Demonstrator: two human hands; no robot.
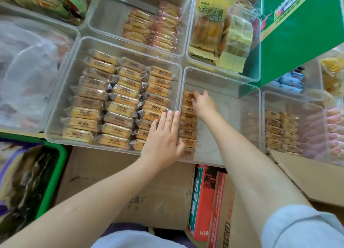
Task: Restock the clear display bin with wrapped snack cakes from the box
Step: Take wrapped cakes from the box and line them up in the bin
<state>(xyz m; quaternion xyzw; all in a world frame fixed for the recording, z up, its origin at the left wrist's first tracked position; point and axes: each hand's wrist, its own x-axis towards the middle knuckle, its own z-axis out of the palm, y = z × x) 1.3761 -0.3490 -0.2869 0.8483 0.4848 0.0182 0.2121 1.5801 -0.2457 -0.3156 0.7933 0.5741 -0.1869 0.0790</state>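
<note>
Snack cakes [188,121] stand in one column against the left wall of the clear display bin [240,91]. Left hand [163,136] lies flat, fingers together, on that wall. Right hand [203,103] curls fingertips onto the far cake. Recommend squaring the column before starting another alongside.

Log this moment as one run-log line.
stage: filling clear bin | left hand: flat on bin wall | right hand: on cake row | bin: one row

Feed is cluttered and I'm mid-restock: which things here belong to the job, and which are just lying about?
Job:
- clear bin being filled
- row of snack cakes
- left hand
- right hand
- cardboard box

Lying about:
- full cake bin
- green carton
- green basket
</note>
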